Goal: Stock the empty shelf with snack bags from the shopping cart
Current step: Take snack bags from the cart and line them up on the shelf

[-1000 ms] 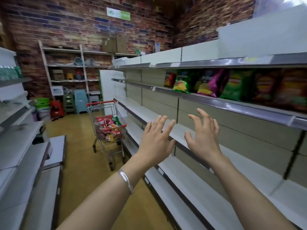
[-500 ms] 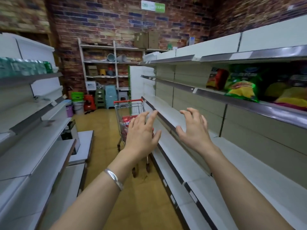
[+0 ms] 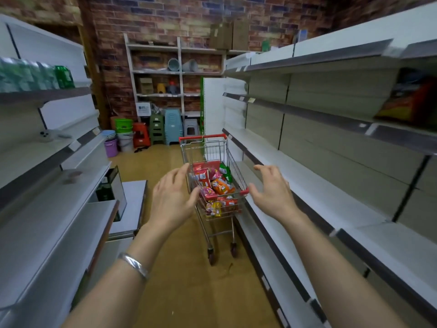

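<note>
A small wire shopping cart (image 3: pixel 227 150) with red trim stands in the aisle ahead, against the right-hand shelving. Inside it lie several snack bags (image 3: pixel 216 185), red, orange and green. My left hand (image 3: pixel 171 197) hovers in front of the cart's left side with fingers spread, holding nothing. My right hand (image 3: pixel 272 190) hovers at the cart's right rim, fingers loosely bent, also holding nothing. The white shelves (image 3: pixel 314 185) on the right run bare beside the cart. A few blurred snack bags (image 3: pixel 409 102) sit on an upper shelf at the far right.
Grey shelving (image 3: pixel 42 190) lines the left of the aisle, with green bottles (image 3: pixel 35 75) on top. Stacked plastic stools (image 3: pixel 165 125) and buckets (image 3: pixel 123 133) stand by the brick back wall. The yellow floor (image 3: pixel 189 280) lies between me and the cart.
The view has swung left from the stocked shelf toward the cart, which is now much closer. Both hands have dropped and reached out to either side of the cart.
</note>
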Tool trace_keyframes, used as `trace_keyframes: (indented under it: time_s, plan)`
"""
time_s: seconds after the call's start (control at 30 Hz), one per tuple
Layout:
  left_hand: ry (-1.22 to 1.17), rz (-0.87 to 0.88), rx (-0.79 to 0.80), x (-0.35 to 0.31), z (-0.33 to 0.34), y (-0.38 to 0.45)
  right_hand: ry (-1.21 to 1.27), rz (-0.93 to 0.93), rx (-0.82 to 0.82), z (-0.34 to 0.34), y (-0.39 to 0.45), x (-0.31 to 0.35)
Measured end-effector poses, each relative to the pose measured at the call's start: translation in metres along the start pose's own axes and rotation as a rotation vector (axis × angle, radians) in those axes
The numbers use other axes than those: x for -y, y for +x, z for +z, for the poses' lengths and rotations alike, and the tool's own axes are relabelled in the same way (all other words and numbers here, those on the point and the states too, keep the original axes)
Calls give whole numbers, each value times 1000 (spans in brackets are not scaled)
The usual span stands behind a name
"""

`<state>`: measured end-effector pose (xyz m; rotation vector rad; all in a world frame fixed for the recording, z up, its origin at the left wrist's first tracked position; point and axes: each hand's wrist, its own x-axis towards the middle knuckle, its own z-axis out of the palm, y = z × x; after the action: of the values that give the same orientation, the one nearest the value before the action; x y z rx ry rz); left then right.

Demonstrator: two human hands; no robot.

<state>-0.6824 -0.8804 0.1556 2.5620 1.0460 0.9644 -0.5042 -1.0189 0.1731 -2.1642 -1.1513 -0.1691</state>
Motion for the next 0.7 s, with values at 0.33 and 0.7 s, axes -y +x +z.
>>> trace_keyframes:
  time_s: [0.33, 0.7]
  plan:
    - [6, -21, 106, 94, 81, 163, 28, 118, 13, 101, 167, -20]
    - [-10, -184, 236, 151, 239, 335, 57, 229, 156, 223, 370, -144]
